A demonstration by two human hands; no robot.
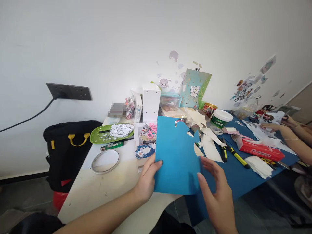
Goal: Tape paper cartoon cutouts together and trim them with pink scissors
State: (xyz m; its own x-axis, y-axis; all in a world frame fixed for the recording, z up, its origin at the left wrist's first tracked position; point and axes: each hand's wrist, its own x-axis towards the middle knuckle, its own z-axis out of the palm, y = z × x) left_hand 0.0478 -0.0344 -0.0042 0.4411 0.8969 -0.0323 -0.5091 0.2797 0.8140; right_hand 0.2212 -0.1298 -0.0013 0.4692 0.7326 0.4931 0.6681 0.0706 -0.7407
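Observation:
A blue sheet of paper or card [176, 159] stands tilted up before me, its upper right edge cut away in ragged curves. My left hand [147, 177] pinches its left edge, thumb on the front and the other fingers behind. At the right edge is my right hand [215, 188], thumb and fingers spread apart; whether a fingertip touches the sheet I cannot tell. Left of the sheet lie a blue-and-white character cutout [145, 151] and pink-handled scissors [152, 128]. Cream paper scraps [211, 146] are heaped beyond its right side.
A roll of tape [105, 161] and a green tray [97, 138] with cutouts lie at the left. Yellow-black pliers [236, 156], a red tissue pack [259, 148] and a white tub [221, 117] are at the right. Another person's hand [269, 126] rests on papers farther right.

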